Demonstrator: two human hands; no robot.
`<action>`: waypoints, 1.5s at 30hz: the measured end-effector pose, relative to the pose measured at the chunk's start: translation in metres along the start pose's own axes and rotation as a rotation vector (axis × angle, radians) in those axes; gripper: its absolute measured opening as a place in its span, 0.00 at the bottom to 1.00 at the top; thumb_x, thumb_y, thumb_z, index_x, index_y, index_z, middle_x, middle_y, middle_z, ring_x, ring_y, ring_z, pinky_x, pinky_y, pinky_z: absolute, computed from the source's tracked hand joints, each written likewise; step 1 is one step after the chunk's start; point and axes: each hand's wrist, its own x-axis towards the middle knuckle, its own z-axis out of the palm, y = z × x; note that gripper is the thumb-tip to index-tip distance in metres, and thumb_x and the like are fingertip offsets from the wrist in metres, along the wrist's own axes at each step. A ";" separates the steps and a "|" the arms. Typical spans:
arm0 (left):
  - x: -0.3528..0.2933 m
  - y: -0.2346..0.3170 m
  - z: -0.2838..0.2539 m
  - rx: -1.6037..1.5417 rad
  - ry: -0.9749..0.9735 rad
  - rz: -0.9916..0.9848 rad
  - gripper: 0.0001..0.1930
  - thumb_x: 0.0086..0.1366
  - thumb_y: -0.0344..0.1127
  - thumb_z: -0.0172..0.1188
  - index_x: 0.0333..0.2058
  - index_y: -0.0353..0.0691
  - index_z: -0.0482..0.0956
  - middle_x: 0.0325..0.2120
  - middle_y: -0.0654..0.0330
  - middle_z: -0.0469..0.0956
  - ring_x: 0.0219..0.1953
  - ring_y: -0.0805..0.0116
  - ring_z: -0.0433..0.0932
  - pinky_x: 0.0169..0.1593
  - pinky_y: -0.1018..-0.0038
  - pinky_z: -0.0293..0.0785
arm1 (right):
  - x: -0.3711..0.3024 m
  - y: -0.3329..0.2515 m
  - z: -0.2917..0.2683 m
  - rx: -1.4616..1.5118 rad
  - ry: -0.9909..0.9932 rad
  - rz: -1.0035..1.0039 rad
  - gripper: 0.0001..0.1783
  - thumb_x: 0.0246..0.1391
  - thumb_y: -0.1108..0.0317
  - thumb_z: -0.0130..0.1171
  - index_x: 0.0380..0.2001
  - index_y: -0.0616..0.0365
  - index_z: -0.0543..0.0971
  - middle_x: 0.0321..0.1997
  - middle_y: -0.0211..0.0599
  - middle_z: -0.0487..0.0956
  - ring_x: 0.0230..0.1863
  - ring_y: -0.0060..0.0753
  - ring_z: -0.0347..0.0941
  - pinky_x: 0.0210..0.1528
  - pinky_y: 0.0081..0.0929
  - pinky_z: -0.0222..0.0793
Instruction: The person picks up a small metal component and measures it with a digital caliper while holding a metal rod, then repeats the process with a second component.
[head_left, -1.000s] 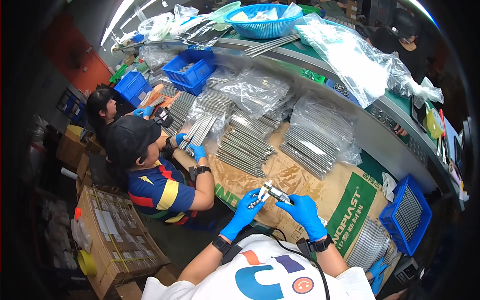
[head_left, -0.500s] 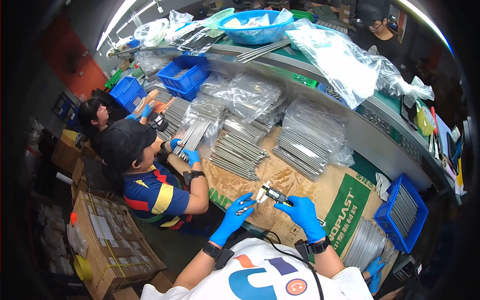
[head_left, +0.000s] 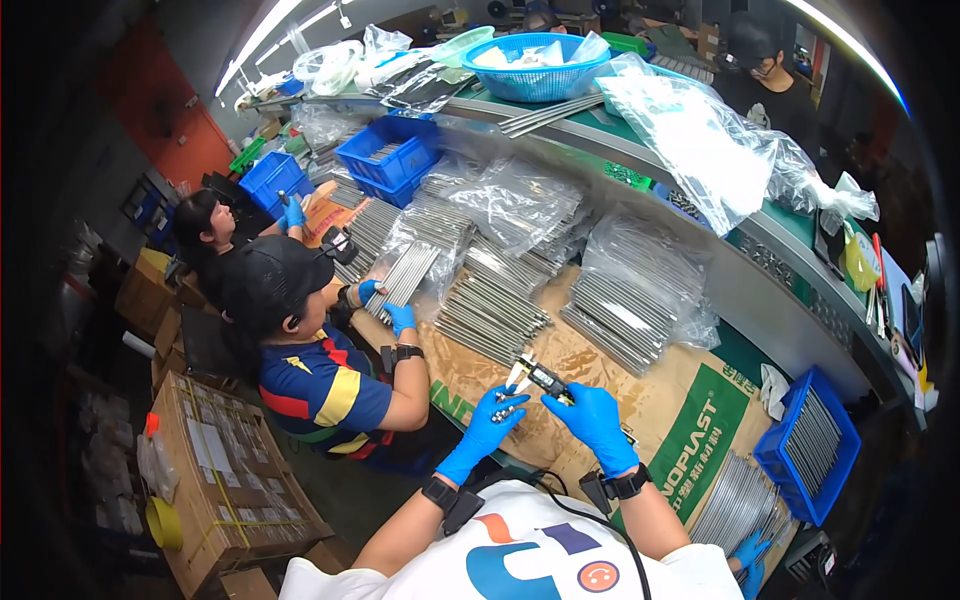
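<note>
My right hand [head_left: 597, 425], in a blue glove, is closed around a digital caliper [head_left: 546, 381] with a dark display. The caliper's jaws point up and left, toward my other hand. My left hand [head_left: 487, 428], also gloved in blue, has its fingers curled around several small shiny metal parts [head_left: 508, 412]. One of its fingertips is right by the caliper jaws; whether a part sits between the jaws is too small to tell. Both hands are above brown printed paper [head_left: 655, 440] covering the bench. Just beyond them lies a pile of bare metal rods [head_left: 490, 320].
Plastic-wrapped rod bundles [head_left: 640, 285] lie farther back. At the right are a blue crate of rods [head_left: 808, 440], more thin rods [head_left: 735, 505] and another person's gloved hand [head_left: 750, 555]. On my left, a co-worker [head_left: 325, 370] holds rods. A raised shelf [head_left: 640, 140] borders the bench.
My left hand has come up and closer to the caliper jaws, still with the metal parts in it. My right hand keeps its hold on the caliper. The whole view has shifted slightly.
</note>
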 end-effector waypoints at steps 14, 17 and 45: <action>-0.002 0.006 0.006 0.187 0.083 0.023 0.23 0.56 0.27 0.62 0.50 0.35 0.66 0.44 0.58 0.72 0.46 0.72 0.71 0.48 0.76 0.70 | -0.023 0.007 -0.002 0.054 -0.172 0.130 0.28 0.42 0.39 0.61 0.24 0.58 0.80 0.15 0.44 0.73 0.18 0.43 0.72 0.21 0.33 0.65; -0.003 0.007 0.006 0.150 0.076 0.012 0.23 0.56 0.27 0.62 0.51 0.35 0.65 0.44 0.58 0.71 0.46 0.72 0.71 0.48 0.76 0.70 | -0.024 0.010 0.001 0.035 -0.155 0.110 0.28 0.43 0.39 0.60 0.24 0.58 0.80 0.15 0.43 0.74 0.18 0.43 0.72 0.21 0.33 0.65; -0.017 0.012 -0.006 0.300 -0.112 0.041 0.42 0.57 0.20 0.56 0.65 0.42 0.42 0.53 0.60 0.63 0.51 0.71 0.70 0.53 0.78 0.66 | 0.001 0.016 -0.021 -0.083 -0.067 0.060 0.29 0.40 0.37 0.61 0.24 0.56 0.80 0.16 0.43 0.75 0.20 0.43 0.74 0.23 0.33 0.67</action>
